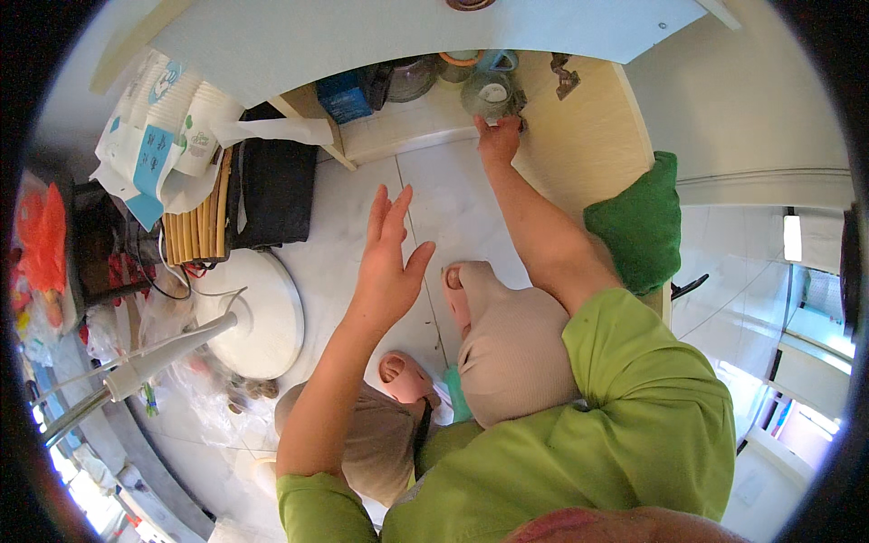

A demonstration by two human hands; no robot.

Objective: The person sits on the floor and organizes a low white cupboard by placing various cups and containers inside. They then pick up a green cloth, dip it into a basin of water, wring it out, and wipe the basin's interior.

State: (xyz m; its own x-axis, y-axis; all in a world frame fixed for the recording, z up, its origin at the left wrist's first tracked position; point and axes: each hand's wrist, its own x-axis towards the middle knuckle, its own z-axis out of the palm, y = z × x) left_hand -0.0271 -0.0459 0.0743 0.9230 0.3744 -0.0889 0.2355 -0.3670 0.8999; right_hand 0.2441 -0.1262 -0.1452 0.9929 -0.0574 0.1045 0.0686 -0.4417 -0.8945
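Note:
Reaching into a low cabinet, my right hand (500,139) has its fingers at the near side of a clear glass vessel (486,98) on the cabinet's bottom board; whether it grips the vessel is hard to tell. Behind the vessel are a blue-handled mug or jug (499,61) and a container with an orange rim (461,58). A dark round pot or lid (410,78) and a blue box (343,96) stand to the left. My left hand (392,261) is raised over the tiled floor with its fingers apart, holding nothing.
A white round fan or stand base (271,319) with a pole is on the left. Beyond it are wrapped paper cups (200,132), wooden slats (197,234), a black bag (275,190) and plastic bags (204,400). A green cushion (635,220) lies against the cabinet's side.

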